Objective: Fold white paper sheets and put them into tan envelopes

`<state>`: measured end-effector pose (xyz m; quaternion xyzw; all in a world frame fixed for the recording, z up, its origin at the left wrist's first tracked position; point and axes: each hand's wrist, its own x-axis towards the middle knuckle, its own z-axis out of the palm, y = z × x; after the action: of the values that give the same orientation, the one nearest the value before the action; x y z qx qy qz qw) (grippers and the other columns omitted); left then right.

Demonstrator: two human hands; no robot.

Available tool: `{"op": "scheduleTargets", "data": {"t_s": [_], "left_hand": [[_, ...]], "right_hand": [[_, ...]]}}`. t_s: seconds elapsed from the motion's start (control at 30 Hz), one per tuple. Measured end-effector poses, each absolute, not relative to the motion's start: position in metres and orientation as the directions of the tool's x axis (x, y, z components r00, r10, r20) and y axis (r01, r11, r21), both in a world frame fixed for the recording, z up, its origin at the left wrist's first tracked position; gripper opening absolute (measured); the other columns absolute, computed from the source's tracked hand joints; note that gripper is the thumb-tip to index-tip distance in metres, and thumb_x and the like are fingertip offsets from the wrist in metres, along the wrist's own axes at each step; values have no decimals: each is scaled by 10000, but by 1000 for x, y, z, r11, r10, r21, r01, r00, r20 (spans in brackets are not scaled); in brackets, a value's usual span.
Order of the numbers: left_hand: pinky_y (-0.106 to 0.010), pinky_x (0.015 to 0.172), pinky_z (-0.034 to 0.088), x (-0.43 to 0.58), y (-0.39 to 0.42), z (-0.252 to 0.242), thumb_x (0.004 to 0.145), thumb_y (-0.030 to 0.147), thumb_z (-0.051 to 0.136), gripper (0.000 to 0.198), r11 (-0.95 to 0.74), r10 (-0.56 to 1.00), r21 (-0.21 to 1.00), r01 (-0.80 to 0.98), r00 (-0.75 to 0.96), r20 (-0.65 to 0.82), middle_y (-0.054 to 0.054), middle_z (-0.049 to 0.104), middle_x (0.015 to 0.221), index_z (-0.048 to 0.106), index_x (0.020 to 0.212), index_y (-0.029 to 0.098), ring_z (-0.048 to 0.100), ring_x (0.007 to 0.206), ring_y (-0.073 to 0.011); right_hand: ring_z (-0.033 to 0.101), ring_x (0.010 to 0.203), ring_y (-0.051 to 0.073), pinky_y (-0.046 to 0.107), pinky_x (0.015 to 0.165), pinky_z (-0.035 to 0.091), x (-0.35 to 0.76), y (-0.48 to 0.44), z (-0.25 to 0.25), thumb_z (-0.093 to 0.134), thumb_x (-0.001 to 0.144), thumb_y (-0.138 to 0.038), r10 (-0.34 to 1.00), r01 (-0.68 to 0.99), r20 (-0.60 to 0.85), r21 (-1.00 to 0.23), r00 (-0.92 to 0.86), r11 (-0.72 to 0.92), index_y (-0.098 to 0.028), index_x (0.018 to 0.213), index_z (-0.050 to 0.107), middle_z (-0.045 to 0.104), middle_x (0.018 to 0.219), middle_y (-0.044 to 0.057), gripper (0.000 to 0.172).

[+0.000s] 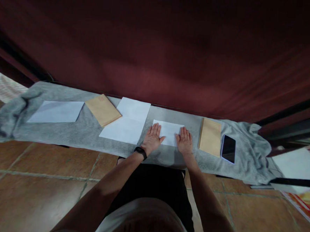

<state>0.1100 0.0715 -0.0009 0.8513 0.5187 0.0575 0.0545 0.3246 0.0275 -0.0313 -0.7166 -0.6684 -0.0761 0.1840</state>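
Note:
A white sheet of paper (168, 132) lies on the grey cloth in front of me, its far edge straight. My left hand (152, 139) rests flat on its left side, fingers stretched forward and thumb out. On the opposite side my right hand (184, 141) lies flat too, fingers extended and thumb pointing inward. Both palms hide the paper's side edges. Just left of my left hand is a larger creased white sheet (129, 121). To the right of my right hand sits a stack of brown envelopes (210, 137).
The grey cloth (88, 133) covers a long narrow bench against a dark red panel (158, 60). A brown envelope (103, 109) overlaps the creased sheet. Farther left lies more white paper (57, 111). A phone (228, 149) is right of the envelopes. White paper (297, 166) shows at far right.

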Motion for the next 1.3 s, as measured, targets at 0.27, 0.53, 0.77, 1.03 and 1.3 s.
{"op": "scheduleTargets", "data": {"t_s": [0.27, 0.53, 0.77, 1.03, 1.3], "left_hand": [[-422, 1274, 178, 94, 57, -1, 1039, 397, 316, 659, -385, 923, 199, 901, 377, 75, -183, 262, 1654, 290, 1573, 12, 205, 1554, -275], [-436, 1284, 181, 129, 36, 1, 1057, 321, 224, 581, -503, 864, 330, 799, 478, 159, -142, 343, 1632, 349, 1556, 53, 222, 1550, -225], [-430, 1282, 177, 129, 42, -4, 1052, 356, 264, 593, -504, 863, 303, 809, 487, 135, -141, 316, 1643, 340, 1561, 61, 200, 1555, -227], [-488, 1257, 226, 110, 42, -6, 1014, 325, 359, 618, -322, 944, 304, 897, 281, 171, -196, 316, 1633, 337, 1554, 26, 233, 1546, -294], [-415, 1174, 376, 99, 44, 13, 952, 228, 448, 568, -184, 982, 425, 886, 149, 116, -219, 564, 1449, 445, 1481, 22, 506, 1380, -302]], "right_hand": [[418, 1436, 348, 550, 1152, 347, 330, 9, -27, 320, 1045, -336, 911, 968, 358, -213, 207, -136, 0, 1486, 451, 458, 1539, 254, 570], [345, 1499, 267, 474, 1212, 302, 274, 1, -15, 317, 1034, -225, 957, 954, 291, -285, -8, 94, -81, 1533, 413, 404, 1602, 158, 528], [380, 1478, 291, 495, 1212, 280, 272, -5, -21, 373, 1048, -315, 951, 967, 308, -251, 27, 54, -78, 1552, 380, 426, 1582, 185, 557], [427, 1442, 317, 507, 1181, 318, 294, -16, -27, 368, 1064, -402, 911, 980, 396, -197, 114, -37, -40, 1535, 392, 466, 1542, 228, 595], [450, 1422, 329, 513, 1164, 336, 296, -21, -30, 365, 1063, -422, 888, 977, 425, -185, 177, -107, -33, 1527, 402, 482, 1526, 240, 607]]}}
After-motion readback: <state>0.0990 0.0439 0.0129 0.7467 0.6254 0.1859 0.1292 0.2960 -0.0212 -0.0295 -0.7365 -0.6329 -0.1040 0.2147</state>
